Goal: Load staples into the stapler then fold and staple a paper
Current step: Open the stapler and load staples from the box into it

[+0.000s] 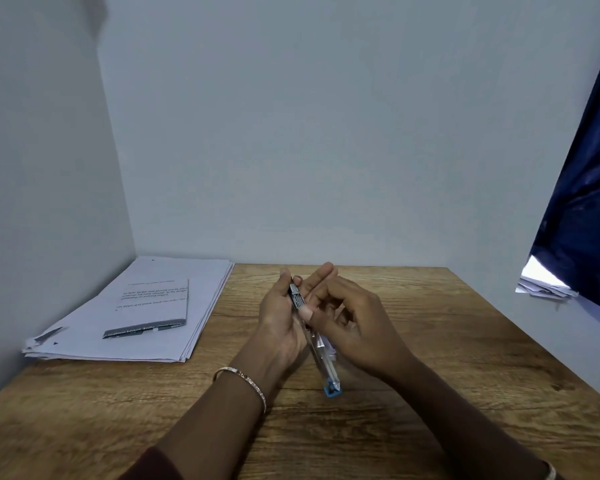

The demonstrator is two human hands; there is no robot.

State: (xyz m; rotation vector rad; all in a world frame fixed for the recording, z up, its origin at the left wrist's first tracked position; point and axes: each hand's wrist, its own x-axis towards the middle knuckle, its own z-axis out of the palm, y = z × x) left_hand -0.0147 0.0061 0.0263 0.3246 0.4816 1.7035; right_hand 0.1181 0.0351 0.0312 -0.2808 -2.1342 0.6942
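Above the middle of the wooden table (430,341), my left hand (279,320) grips a slim stapler (326,362) with a clear body and a blue rear end, tilted so its metal front points away from me. A grey strip of staples (297,297) lies at the stapler's front, and the thumb of my right hand (357,323) presses on it. My right fingers curl beside the stapler. A folded printed paper (153,306) lies on a stack of white sheets (94,341) at the left.
The paper stack fills the table's back-left corner against the grey walls. A dark blue curtain (582,202) hangs at the right, with more loose papers (544,289) on a ledge beneath it. A bangle circles my left wrist.
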